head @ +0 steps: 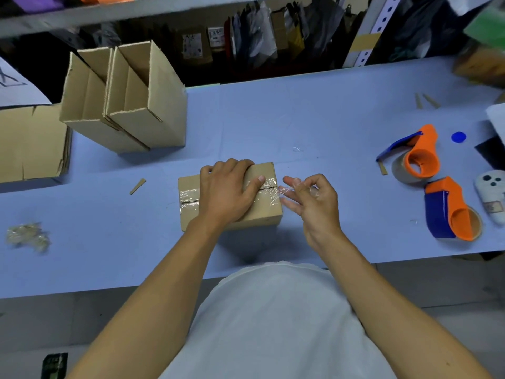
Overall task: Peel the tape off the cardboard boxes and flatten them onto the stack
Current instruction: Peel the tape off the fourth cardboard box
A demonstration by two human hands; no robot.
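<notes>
Box (266,214) pinned to worktop (328,119) under flat left hand (226,191). Tape (278,193) end pinched by right hand (311,199), just off box's right edge. Risk: thin strip likely to tear or shred if yanked sideways.

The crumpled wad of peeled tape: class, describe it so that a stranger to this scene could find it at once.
Start at the blue table and go to its near left edge, far left of the taped box under the left hand. The wad of tape lies there alone, a pale, crinkled, translucent clump, unlike the flat cardboard stack behind it.
</notes>
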